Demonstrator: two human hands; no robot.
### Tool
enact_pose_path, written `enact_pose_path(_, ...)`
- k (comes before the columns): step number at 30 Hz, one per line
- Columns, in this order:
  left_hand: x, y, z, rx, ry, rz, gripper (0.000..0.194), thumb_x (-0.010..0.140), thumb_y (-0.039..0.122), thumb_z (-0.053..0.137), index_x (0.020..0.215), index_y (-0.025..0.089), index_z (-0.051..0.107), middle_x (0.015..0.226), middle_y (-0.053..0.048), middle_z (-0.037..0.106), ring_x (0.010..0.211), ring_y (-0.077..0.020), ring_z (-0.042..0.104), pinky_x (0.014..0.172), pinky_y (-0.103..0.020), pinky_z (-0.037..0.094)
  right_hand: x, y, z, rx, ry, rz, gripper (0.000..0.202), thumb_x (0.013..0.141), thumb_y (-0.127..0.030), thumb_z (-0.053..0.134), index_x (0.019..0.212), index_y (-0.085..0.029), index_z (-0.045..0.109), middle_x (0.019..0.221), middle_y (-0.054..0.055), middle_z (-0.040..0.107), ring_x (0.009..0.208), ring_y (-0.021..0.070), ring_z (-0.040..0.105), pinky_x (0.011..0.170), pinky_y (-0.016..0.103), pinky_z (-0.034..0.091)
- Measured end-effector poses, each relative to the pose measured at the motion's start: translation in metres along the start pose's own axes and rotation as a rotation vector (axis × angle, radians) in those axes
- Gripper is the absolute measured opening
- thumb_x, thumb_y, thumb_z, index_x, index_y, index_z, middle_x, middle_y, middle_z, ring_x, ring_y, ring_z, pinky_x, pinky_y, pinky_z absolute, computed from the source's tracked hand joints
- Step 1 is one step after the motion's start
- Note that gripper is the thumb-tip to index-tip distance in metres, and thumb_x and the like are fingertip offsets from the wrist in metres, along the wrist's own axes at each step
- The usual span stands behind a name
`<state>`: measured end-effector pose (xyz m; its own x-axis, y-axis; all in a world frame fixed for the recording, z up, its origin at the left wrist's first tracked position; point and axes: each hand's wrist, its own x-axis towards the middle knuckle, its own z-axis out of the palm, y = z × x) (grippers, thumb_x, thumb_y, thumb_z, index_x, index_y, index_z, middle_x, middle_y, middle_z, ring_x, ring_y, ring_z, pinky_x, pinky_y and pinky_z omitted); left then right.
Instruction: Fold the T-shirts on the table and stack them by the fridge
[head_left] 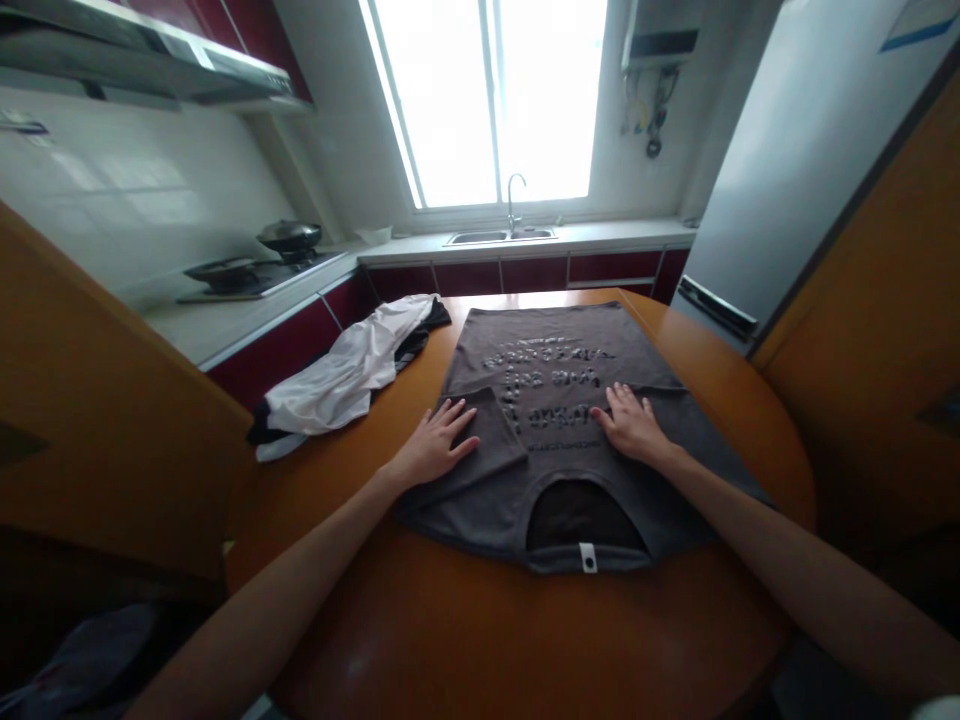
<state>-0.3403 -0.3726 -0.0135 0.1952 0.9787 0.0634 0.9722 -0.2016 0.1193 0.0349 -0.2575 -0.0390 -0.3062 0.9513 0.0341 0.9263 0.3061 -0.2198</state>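
A dark grey T-shirt (555, 350) with raised black lettering lies face up on the round wooden table (480, 630), its neckline towards me and a small white label at the collar. The sleeve on the left is folded inward over the chest. On that folded sleeve my left hand (437, 443) rests flat, fingers spread. My right hand (630, 425) lies palm down on the other side of the shirt, beside the lettering, with its fingers stretched out. Neither hand grips the cloth.
A heap of white and black clothes (349, 370) lies at the table's left edge. Beyond are a stove (262, 275) with pans, a counter with a sink (480, 238), and a fridge (780, 170) at right. Wooden door panels flank the table.
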Motion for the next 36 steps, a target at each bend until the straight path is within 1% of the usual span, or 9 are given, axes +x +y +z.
enact_pose_path(3, -0.001, 0.003, -0.003, 0.005, 0.039, 0.025, 0.067, 0.100, 0.064, 0.037, 0.155, 0.027, 0.042, 0.166, -0.007, 0.029, 0.155, -0.0345, 0.018, 0.121, -0.065, 0.017, 0.000, -0.001, 0.000, 0.010, -0.007, -0.002, 0.076, 0.104, -0.056, 0.020, 0.158, -0.003, 0.031, 0.167, 0.020, 0.018, 0.156, 0.0296, 0.012, 0.123, 0.056, 0.015)
enact_pose_path(5, -0.002, 0.006, -0.005, -0.003, 0.059, 0.081, 0.064, 0.101, 0.063, 0.038, 0.155, 0.030, 0.042, 0.166, -0.005, 0.030, 0.155, -0.0317, 0.018, 0.123, -0.061, 0.016, 0.001, 0.000, 0.000, 0.016, -0.012, -0.004, 0.075, 0.104, -0.057, 0.022, 0.158, -0.005, 0.031, 0.167, 0.020, 0.017, 0.156, 0.0299, 0.012, 0.123, 0.056, 0.014)
enact_pose_path(9, -0.002, 0.008, -0.005, -0.027, -0.002, 0.153, 0.064, 0.101, 0.064, 0.037, 0.156, 0.032, 0.040, 0.165, -0.004, 0.031, 0.155, -0.0296, 0.021, 0.124, -0.054, 0.020, 0.002, 0.000, 0.001, 0.019, -0.013, -0.008, 0.075, 0.104, -0.057, 0.023, 0.158, -0.007, 0.032, 0.167, 0.020, 0.017, 0.156, 0.0299, 0.012, 0.123, 0.057, 0.013)
enact_pose_path(20, 0.000, 0.007, -0.004, -0.040, -0.024, 0.145, 0.065, 0.100, 0.066, 0.036, 0.156, 0.033, 0.040, 0.166, -0.003, 0.029, 0.154, -0.0304, 0.022, 0.124, -0.053, 0.021, 0.000, -0.003, -0.003, 0.014, -0.014, -0.012, 0.074, 0.104, -0.056, 0.024, 0.157, -0.006, 0.034, 0.167, 0.020, 0.019, 0.156, 0.0307, 0.014, 0.122, 0.058, 0.014)
enact_pose_path(28, -0.001, 0.007, -0.003, -0.044, -0.030, 0.142, 0.066, 0.100, 0.067, 0.036, 0.156, 0.032, 0.041, 0.166, -0.003, 0.029, 0.155, -0.0299, 0.022, 0.124, -0.053, 0.021, -0.001, -0.004, -0.004, 0.026, -0.005, -0.016, 0.072, 0.104, -0.056, 0.024, 0.157, -0.009, 0.035, 0.167, 0.020, 0.021, 0.156, 0.0308, 0.015, 0.122, 0.059, 0.015)
enact_pose_path(30, 0.000, 0.007, -0.004, -0.058, -0.006, 0.139, 0.066, 0.100, 0.066, 0.036, 0.154, 0.031, 0.044, 0.164, -0.004, 0.033, 0.154, -0.0298, 0.025, 0.124, -0.053, 0.021, -0.002, -0.004, -0.005, 0.023, -0.009, -0.015, 0.072, 0.104, -0.056, 0.023, 0.157, -0.008, 0.034, 0.167, 0.019, 0.021, 0.156, 0.0303, 0.014, 0.122, 0.058, 0.015)
enact_pose_path(32, 0.003, 0.005, -0.004, -0.079, 0.064, 0.108, 0.065, 0.100, 0.065, 0.035, 0.152, 0.027, 0.047, 0.161, -0.006, 0.040, 0.151, -0.0284, 0.031, 0.125, -0.051, 0.022, -0.002, -0.004, -0.005, 0.019, -0.014, -0.008, 0.072, 0.104, -0.056, 0.024, 0.157, -0.008, 0.034, 0.167, 0.019, 0.020, 0.156, 0.0298, 0.013, 0.123, 0.057, 0.014)
enact_pose_path(34, 0.007, -0.002, -0.002, -0.099, 0.165, 0.045, 0.065, 0.102, 0.062, 0.032, 0.150, 0.022, 0.049, 0.158, -0.009, 0.044, 0.149, -0.0264, 0.036, 0.124, -0.048, 0.024, -0.001, -0.004, -0.005, 0.015, -0.025, 0.001, 0.072, 0.104, -0.055, 0.024, 0.158, -0.008, 0.033, 0.167, 0.019, 0.019, 0.156, 0.0297, 0.013, 0.123, 0.056, 0.014)
enact_pose_path(36, 0.012, -0.011, 0.001, -0.096, 0.217, -0.027, 0.066, 0.103, 0.060, 0.030, 0.150, 0.018, 0.049, 0.158, -0.012, 0.044, 0.149, -0.0260, 0.036, 0.124, -0.048, 0.026, -0.001, -0.004, -0.004, 0.013, -0.033, 0.009, 0.072, 0.104, -0.055, 0.024, 0.158, -0.008, 0.032, 0.168, 0.019, 0.018, 0.156, 0.0293, 0.012, 0.123, 0.056, 0.013)
